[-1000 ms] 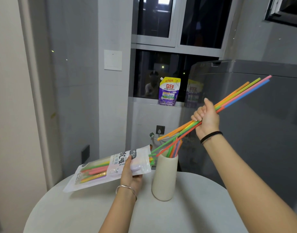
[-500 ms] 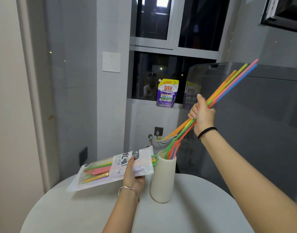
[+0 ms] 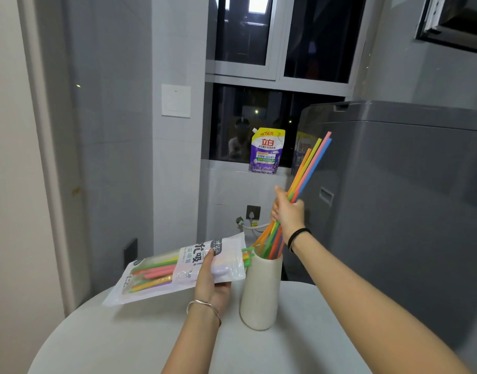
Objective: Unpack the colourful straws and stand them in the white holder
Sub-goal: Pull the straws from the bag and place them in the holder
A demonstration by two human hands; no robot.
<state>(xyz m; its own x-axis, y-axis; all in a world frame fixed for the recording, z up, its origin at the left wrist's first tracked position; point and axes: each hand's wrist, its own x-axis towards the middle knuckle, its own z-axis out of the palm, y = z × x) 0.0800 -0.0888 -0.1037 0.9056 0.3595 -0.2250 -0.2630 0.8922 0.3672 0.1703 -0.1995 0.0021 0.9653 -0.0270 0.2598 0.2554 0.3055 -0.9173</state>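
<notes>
My right hand [image 3: 287, 211] grips the slanted straws [image 3: 308, 168], tips in the holder [image 3: 260, 290]; my left [image 3: 211, 284] clutches the packet [image 3: 178, 271]; leaning them could topple it.

Single head-worn view, forward and down, close over the table [image 3: 129, 344].

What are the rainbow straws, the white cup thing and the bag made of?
The straws look like smooth matte plastic: bright solid colours, thin and straight. The white holder seems glazed ceramic, thick and softly shiny, though it could be plastic. The packet is thin glossy plastic film, partly clear, showing straws inside.
</notes>
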